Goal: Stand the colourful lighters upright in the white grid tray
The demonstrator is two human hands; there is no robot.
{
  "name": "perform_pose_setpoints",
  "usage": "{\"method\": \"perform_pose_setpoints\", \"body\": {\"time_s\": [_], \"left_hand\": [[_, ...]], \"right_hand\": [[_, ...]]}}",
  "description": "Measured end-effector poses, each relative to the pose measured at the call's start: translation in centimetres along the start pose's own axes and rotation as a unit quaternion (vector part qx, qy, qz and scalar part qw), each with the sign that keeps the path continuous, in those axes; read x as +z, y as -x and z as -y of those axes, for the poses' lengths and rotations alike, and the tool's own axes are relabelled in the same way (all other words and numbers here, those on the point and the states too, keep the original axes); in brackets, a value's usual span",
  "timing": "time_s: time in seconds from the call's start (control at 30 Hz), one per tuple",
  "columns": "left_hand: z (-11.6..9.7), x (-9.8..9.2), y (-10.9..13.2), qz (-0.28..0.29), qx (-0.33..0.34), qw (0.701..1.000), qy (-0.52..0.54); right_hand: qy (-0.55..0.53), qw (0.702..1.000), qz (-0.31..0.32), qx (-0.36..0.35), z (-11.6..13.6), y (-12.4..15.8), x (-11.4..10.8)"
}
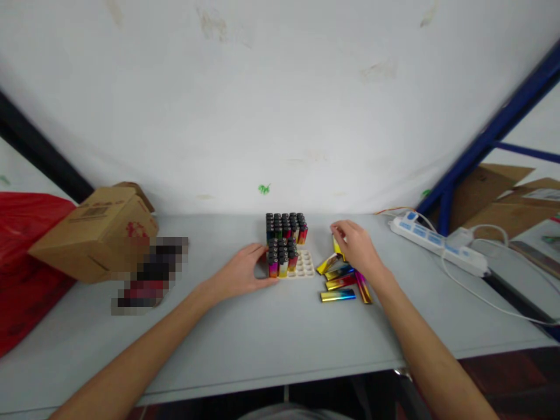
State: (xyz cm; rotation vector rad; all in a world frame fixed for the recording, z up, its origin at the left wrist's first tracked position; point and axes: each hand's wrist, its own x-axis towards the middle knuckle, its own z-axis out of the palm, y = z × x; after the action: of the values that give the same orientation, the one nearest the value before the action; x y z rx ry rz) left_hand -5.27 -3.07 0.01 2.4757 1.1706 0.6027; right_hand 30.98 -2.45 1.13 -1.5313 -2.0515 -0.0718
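Note:
A white tray (pixel 306 267) with round holes stands mid-table, its left part filled with upright lighters (pixel 283 265) that have black tops and shiny coloured bodies. My left hand (pixel 238 271) grips the tray's left side, thumb at the front corner and fingers behind. Over the right of the tray, my right hand (pixel 355 245) pinches a yellow lighter (pixel 336 248) between thumb and fingers. Several loose metallic lighters (pixel 339 296) in yellow, red, blue and purple lie below that hand. Behind the tray stands another block of upright lighters (pixel 286 224).
On the left are a cardboard box (pixel 96 233), a red plastic bag (pixel 30 262) and a blurred-out item (pixel 151 274). A white power strip (pixel 437 244) with cables lies at the right, near a blue metal frame (pixel 446 207) and cardboard boxes (pixel 503 204). A white wall (pixel 280 116) rises behind.

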Motion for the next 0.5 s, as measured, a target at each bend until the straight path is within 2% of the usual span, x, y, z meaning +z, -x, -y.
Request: {"method": "perform_pose_setpoints", "body": {"time_s": [0.1, 0.2, 0.33, 0.43, 0.5], "left_hand": [[0.0, 0.0, 0.0, 0.002, -0.001, 1.0, -0.003], [0.0, 0.0, 0.0, 0.0, -0.001, 1.0, -0.005], [0.1, 0.0, 0.0, -0.001, -0.003, 1.0, -0.003], [0.1, 0.0, 0.1, -0.001, -0.001, 1.0, 0.002], [0.1, 0.0, 0.1, -0.001, -0.001, 1.0, 0.005]], "right_hand": [[0.065, 0.995, -0.001, 0.07, -3.9, -0.4, -0.1], [0.124, 0.982, 0.052, 0.134, -5.9, -0.2, -0.1], [0.157, 0.959, 0.131, 0.197, -6.3, 0.3, -0.4], [0.106, 0.969, 0.102, 0.199, -5.9, 0.1, -1.0], [0.011, 0.986, 0.061, 0.157, -5.1, -0.1, -1.4]]}}
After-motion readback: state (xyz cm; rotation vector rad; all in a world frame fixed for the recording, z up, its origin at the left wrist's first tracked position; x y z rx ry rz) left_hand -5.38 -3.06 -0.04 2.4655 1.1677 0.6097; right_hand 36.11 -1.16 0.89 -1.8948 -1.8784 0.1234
